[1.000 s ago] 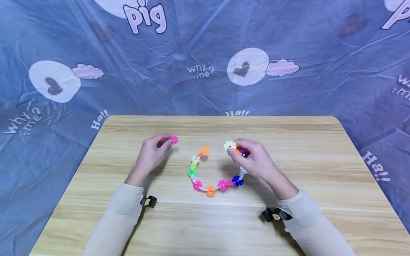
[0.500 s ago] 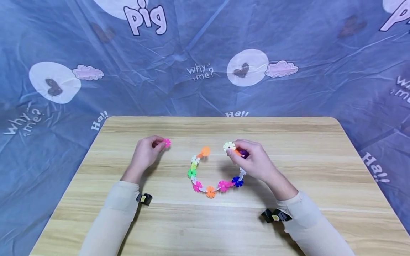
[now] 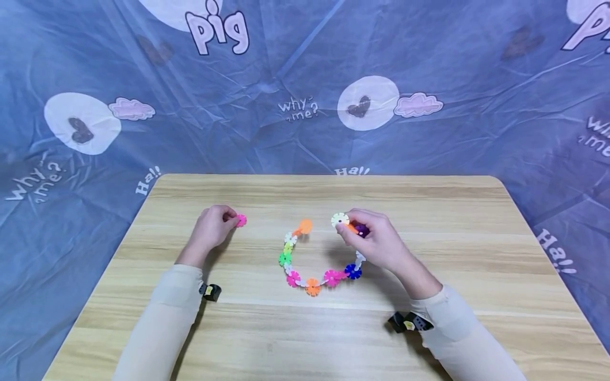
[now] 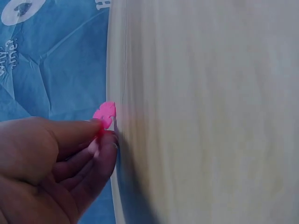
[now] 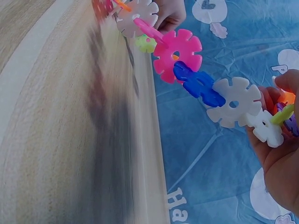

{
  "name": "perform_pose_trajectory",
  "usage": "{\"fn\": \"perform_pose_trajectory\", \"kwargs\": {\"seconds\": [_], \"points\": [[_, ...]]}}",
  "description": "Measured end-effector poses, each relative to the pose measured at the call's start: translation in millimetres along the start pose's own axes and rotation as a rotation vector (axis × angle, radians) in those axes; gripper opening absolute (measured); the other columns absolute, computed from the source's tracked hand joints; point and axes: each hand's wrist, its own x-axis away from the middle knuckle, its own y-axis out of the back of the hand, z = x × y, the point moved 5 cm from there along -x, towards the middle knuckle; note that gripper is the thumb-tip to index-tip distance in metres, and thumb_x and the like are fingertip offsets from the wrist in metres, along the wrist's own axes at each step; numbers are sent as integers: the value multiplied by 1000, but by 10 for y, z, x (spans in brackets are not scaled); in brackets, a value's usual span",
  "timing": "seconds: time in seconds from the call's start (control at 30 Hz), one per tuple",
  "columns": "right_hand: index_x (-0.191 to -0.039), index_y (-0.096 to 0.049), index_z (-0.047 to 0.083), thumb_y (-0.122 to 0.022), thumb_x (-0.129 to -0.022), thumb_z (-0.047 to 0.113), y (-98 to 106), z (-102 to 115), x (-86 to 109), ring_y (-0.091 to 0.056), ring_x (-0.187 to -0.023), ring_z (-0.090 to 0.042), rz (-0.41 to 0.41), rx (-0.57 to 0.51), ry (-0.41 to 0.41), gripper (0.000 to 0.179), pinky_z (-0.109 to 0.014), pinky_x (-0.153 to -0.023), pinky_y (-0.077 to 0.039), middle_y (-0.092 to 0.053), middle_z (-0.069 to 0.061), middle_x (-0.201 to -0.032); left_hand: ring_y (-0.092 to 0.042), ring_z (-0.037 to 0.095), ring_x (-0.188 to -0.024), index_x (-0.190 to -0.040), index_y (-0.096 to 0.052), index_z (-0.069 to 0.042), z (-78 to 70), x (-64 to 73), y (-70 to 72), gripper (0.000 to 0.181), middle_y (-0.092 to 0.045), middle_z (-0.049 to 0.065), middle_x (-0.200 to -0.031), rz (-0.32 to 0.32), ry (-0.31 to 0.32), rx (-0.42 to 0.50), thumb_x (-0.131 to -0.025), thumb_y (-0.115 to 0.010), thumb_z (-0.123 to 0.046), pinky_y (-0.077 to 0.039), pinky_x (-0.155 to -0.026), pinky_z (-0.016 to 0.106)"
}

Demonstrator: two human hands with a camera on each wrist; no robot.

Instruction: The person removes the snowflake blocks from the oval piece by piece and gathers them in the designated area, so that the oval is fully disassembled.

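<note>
In the head view my left hand (image 3: 208, 231) pinches a pink snowflake disc (image 3: 242, 220) between thumb and fingertips, apart from the chain. The left wrist view shows that disc with its notched rim sticking out past the thumb. My right hand (image 3: 381, 239) grips one end of a chain of interlocking snowflake discs, where a cream disc (image 3: 340, 220), an orange piece and a purple disc (image 3: 362, 230) show at the fingers. From there the chain curves down past a blue disc (image 3: 353, 272) and an orange disc (image 3: 313, 287), then up to an orange end disc (image 3: 305, 226).
A wood-grain table (image 3: 305, 338) lies under both hands. Behind it hangs a blue printed cloth (image 3: 286, 143). Each forearm carries a black wrist camera, one on the left (image 3: 211, 292) and one on the right (image 3: 410, 321).
My left hand has moved left and a little nearer to me, carrying the pink snowflake disc away from the chain. My right hand and the chain have stayed almost still.
</note>
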Motion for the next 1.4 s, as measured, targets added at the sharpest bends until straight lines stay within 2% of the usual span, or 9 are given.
{"fn": "perform_pose_trajectory", "kwargs": {"seconds": [0.2, 0.37, 0.57, 0.7, 0.87, 1.03, 1.17, 1.3, 1.4], "points": [[-91, -73, 11, -72, -101, 4, -3, 4, 0, -50, -62, -5, 10, -4, -14, 12, -22, -51, -44, -61, 2, -77, -69, 35, -95, -113, -74, 3, 56, -26, 53, 21, -76, 19, -104, 23, 2, -57, -105, -66, -15, -56, -91, 52], [-93, -74, 10, -73, -100, 2, -2, 8, 5, -51, -64, -5, 8, -1, -9, 11, -22, -52, -45, -62, 1, -79, -66, 33, -91, -105, -75, 1, 74, -46, 80, 18, -74, 17, -98, 21, -11, -84, -104, -67, -15, -54, -89, 51], [-93, -75, 10, -73, -99, 2, -7, 15, 17, -51, -65, -5, 10, 0, -12, 10, -22, -53, -45, -63, 1, -80, -66, 34, -91, -102, -74, 1, 91, -61, 86, 18, -74, 18, -98, 40, 2, -98, -104, -67, -16, -54, -89, 51], [-94, -75, 10, -73, -99, 3, -7, 10, 17, -51, -66, -5, 6, 3, -13, 9, -22, -53, -45, -63, 1, -80, -65, 34, -89, -100, -74, 1, 100, -76, 96, 18, -73, 17, -95, 34, 11, -107, -104, -67, -16, -54, -86, 50], [-96, -76, 4, -73, -102, 9, -7, 7, 23, -51, -66, -5, 5, 0, -13, 8, -22, -53, -45, -64, 0, -81, -63, 32, -84, -95, -72, -1, 115, -80, 100, 19, -71, 16, -91, 28, 23, -119, -104, -68, -17, -53, -82, 48], [-97, -76, 3, -73, -102, 11, -14, 6, 28, -50, -66, -5, 8, 2, -13, 10, -22, -53, -44, -64, 0, -82, -61, 30, -82, -99, -72, -1, 100, -30, 119, 19, -70, 15, -91, -4, 27, -106, -106, -66, -18, -51, -77, 42], [-98, -76, 3, -73, -102, 10, -22, 14, 29, -50, -66, -5, 16, 2, -10, 9, -22, -53, -44, -63, 0, -82, -64, 27, -80, -104, -74, -2, -29, 48, 131, 19, -74, 13, -91, -56, -11, -34, -106, -63, -17, -50, -75, 39], [-99, -77, 3, -74, -100, 8, -13, 10, 35, -51, -67, -6, 11, 18, -13, 6, -21, -54, -45, -65, -1, -84, -67, 25, -81, -107, -75, -1, -265, 115, 124, 20, -76, 13, -93, -85, -96, 37, -106, -64, -17, -54, -78, 40], [-100, -77, 5, -75, -99, 6, -9, 7, 34, -52, -68, -6, 8, 32, -18, 3, -22, -55, -46, -68, -1, -86, -66, 25, -82, -107, -76, -1, -424, 150, 124, 19, -74, 13, -93, -108, -151, 43, -105, -66, -17, -55, -79, 40]]}}
